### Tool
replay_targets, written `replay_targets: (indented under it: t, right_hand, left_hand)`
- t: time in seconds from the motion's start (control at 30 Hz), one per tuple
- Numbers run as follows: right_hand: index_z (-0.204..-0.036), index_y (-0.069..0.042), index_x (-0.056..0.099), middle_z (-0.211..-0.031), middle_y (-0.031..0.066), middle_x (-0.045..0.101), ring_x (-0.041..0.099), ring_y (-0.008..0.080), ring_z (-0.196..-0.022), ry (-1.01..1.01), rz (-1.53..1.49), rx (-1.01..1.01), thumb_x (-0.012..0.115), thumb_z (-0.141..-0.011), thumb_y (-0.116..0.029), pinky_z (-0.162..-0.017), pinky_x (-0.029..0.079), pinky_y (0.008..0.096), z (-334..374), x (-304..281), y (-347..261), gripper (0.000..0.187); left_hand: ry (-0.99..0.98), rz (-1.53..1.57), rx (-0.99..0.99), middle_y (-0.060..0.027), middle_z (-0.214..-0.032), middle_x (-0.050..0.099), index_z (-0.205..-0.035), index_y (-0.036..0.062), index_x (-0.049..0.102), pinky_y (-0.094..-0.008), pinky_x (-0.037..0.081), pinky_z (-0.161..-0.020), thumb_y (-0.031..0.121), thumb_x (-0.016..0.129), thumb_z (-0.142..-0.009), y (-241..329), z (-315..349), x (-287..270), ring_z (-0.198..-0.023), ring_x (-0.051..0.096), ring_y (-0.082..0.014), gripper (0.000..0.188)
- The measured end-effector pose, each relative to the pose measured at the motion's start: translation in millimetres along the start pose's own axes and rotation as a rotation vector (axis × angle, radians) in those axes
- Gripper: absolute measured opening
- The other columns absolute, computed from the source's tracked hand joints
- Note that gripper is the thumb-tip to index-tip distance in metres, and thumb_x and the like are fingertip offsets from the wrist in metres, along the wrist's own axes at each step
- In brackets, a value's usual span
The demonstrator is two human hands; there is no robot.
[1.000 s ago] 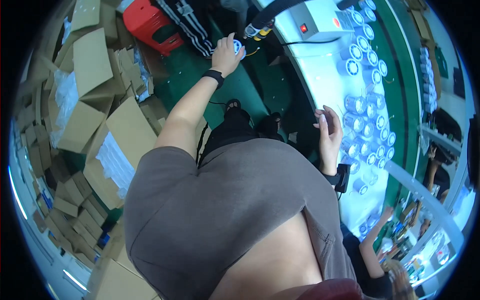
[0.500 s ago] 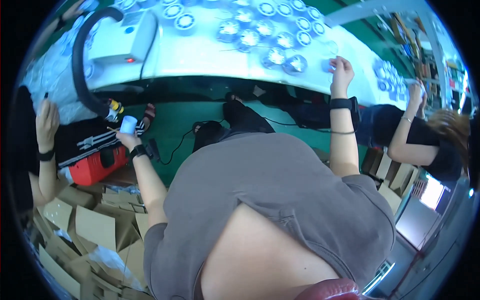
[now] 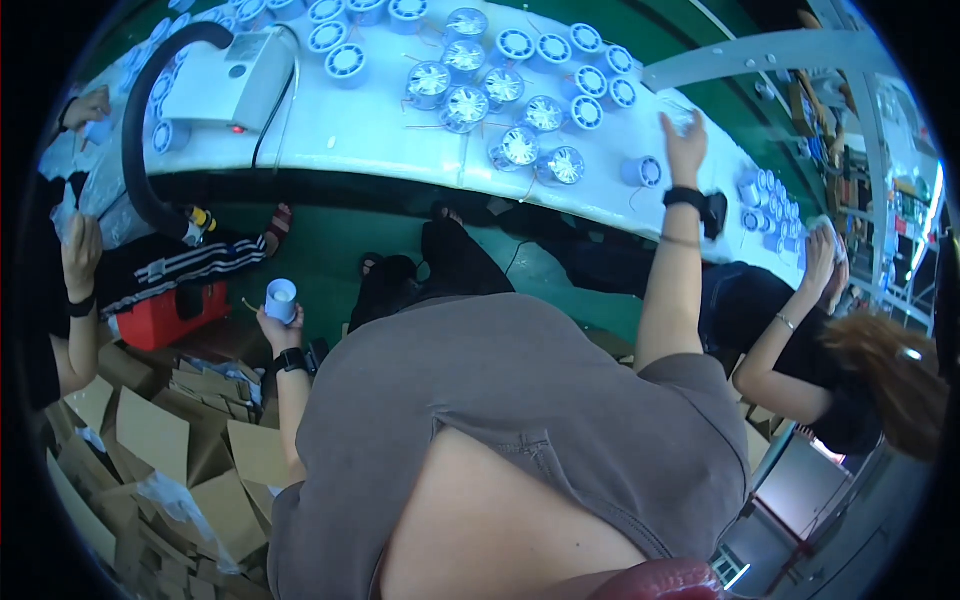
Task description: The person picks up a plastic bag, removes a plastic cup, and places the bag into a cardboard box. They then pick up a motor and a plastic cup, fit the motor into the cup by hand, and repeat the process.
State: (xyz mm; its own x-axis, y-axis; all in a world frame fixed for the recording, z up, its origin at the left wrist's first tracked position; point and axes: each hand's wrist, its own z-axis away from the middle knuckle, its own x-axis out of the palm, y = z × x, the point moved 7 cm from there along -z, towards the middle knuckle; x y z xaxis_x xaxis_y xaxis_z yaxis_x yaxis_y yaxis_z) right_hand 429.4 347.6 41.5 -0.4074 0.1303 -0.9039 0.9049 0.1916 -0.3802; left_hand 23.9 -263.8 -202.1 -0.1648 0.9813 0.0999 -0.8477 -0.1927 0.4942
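My left hand is closed around a pale blue-white plastic cup-shaped housing, held below the table's front edge. Its open mouth tilts up towards me, and a thin wire sticks out on the left. Over the right part of the table, my right hand is raised with its fingers apart. A faint clear shape shows by the fingertips, too indistinct to name. Just left of that hand, one white housing with a slotted round end lies on its side. Several housings with shiny clear ends stand further left.
A white table runs across, bearing more slotted housings and a white box machine with a black hose. Co-workers sit at both sides, their hands busy. Below left are cardboard boxes and a red stool.
The view has shifted, showing more of the table. My left hand has tipped the housing so its mouth faces me. The fingers of my right hand have spread from a pinch.
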Motion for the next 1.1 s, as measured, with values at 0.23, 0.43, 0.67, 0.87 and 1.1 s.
replay_targets:
  t: [0.23,0.43,0.67,0.87,1.1]
  right_hand:
    - [-0.126,0.000,0.020,-0.119,0.0234,0.036,0.044,0.0299,-0.104,-1.129,-1.921,0.333,0.055,-0.075,-0.019,-0.086,0.039,0.0400,166.0,43.6,-204.9,0.064]
    - [-0.120,-0.010,0.029,-0.114,0.0198,0.038,0.056,0.0263,-0.082,-2.009,-1.503,0.231,0.057,-0.069,0.001,-0.067,0.048,0.0293,306.2,144.9,-338.1,0.059]
    - [-0.110,-0.015,0.035,-0.104,0.0131,0.039,0.052,0.0206,-0.071,-1.774,-1.274,0.098,0.046,-0.059,0.017,-0.061,0.046,0.0273,370.4,289.9,-396.6,0.061]
    - [-0.108,-0.017,0.037,-0.103,0.0117,0.041,0.051,0.0217,-0.070,-1.724,-1.180,0.086,0.042,-0.059,0.019,-0.062,0.045,0.0287,414.9,329.6,-450.8,0.062]
    - [-0.108,-0.016,0.037,-0.103,0.0129,0.041,0.049,0.0238,-0.073,-1.726,-1.108,0.065,0.039,-0.060,0.017,-0.062,0.044,0.0303,430.4,337.3,-462.8,0.058]
  left_hand:
    - [-0.079,0.068,-0.016,-0.0088,-0.087,0.053,-0.099,0.0104,0.046,-0.0355,0.046,-0.057,0.042,0.035,-0.080,-2.6,2.1,0.4,-0.073,0.051,-0.0257,0.039]
    - [-0.049,0.195,0.136,-0.0093,-0.093,0.052,-0.099,0.0105,0.044,-0.0387,0.043,-0.064,0.039,0.038,-0.080,26.3,50.2,-7.5,-0.082,0.051,-0.0250,0.035]
    - [0.147,0.227,0.243,-0.0107,-0.092,0.052,-0.097,0.0094,0.042,-0.0366,0.043,-0.059,0.039,0.033,-0.083,38.9,110.5,-73.0,-0.079,0.052,-0.0244,0.034]
    - [0.231,0.325,0.202,-0.0098,-0.089,0.053,-0.096,0.0102,0.042,-0.0356,0.043,-0.058,0.039,0.030,-0.084,16.2,105.5,-135.7,-0.076,0.053,-0.0234,0.033]
    - [0.307,0.369,0.172,-0.0094,-0.087,0.054,-0.095,0.0101,0.043,-0.0349,0.043,-0.057,0.039,0.030,-0.084,14.5,108.6,-151.2,-0.074,0.053,-0.0227,0.034]
